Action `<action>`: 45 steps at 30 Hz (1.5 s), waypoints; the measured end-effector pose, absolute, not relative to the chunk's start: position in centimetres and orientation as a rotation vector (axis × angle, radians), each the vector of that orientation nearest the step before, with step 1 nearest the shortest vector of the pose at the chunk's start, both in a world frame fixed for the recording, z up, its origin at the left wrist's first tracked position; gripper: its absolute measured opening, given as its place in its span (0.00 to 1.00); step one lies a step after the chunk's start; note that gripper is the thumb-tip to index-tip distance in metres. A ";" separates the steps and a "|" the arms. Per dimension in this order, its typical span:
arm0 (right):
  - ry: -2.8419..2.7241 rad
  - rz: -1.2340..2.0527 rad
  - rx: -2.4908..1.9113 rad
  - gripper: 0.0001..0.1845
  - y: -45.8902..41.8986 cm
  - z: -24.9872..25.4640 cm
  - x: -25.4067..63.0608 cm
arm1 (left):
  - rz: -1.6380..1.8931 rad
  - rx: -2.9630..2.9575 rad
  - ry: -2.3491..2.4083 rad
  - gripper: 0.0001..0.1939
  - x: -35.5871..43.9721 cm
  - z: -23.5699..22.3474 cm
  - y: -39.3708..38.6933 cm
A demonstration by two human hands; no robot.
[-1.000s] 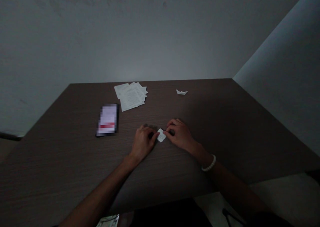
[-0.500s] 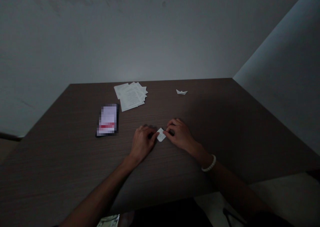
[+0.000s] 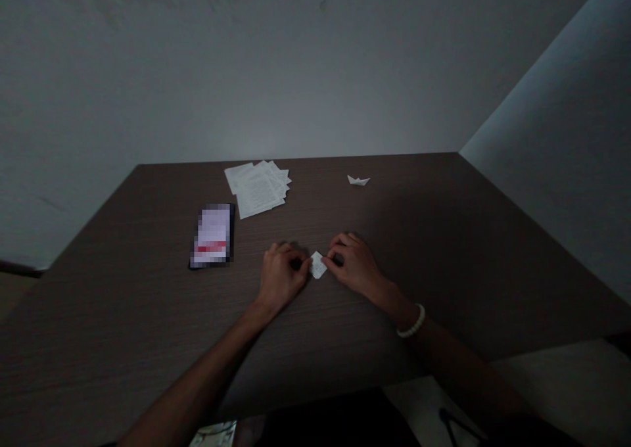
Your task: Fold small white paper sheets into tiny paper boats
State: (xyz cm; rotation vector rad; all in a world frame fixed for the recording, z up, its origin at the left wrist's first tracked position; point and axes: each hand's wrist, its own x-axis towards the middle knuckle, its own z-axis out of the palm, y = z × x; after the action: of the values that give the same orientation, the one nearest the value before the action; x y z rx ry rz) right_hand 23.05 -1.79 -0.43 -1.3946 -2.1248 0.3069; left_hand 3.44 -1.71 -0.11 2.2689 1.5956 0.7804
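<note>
A small folded piece of white paper (image 3: 318, 265) lies on the dark wooden table (image 3: 444, 250), near its middle. My left hand (image 3: 280, 277) pinches its left edge with curled fingers. My right hand (image 3: 355, 263), with a white bead bracelet on the wrist, pinches its right edge. Both hands rest on the tabletop.
A loose stack of white paper sheets (image 3: 259, 187) lies at the back of the table. A phone with a lit screen (image 3: 212, 235) sits to its left front. A small folded paper boat (image 3: 358, 181) stands at the back right. Walls close in behind and on the right.
The folded paper looks slightly smaller and more tightly held. My left hand has shifted a little; the right hand stays in place.
</note>
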 end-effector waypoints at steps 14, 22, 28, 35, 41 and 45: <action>-2.120 0.323 -1.424 0.09 -1.9 -0.2 23.1 | 0.749 2.256 1.575 0.07 3.4 -0.2 -1.9; -2.171 0.342 -1.298 0.07 -1.6 -0.8 23.6 | 0.759 2.258 1.459 0.03 2.7 -0.3 -1.7; -2.258 0.378 -1.099 0.05 -1.3 -0.8 24.4 | 0.811 2.373 1.260 0.04 2.4 -0.6 -1.8; -2.306 0.449 -1.057 0.04 -1.0 -0.4 25.2 | 0.809 2.556 1.142 0.06 2.0 -0.7 -2.1; -2.290 0.474 -1.068 0.03 -1.0 -0.3 25.3 | 0.793 2.576 1.118 0.07 1.9 -0.5 -2.2; -2.302 0.495 -1.072 0.03 -1.0 -0.3 25.6 | 0.764 2.576 1.124 0.07 1.8 -0.4 -2.2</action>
State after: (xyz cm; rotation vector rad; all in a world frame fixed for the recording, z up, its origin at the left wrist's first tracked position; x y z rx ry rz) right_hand 25.56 -0.96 -0.27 -1.0721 -2.3017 0.4951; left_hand 1.78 -2.19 -0.41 2.5762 1.1243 0.7636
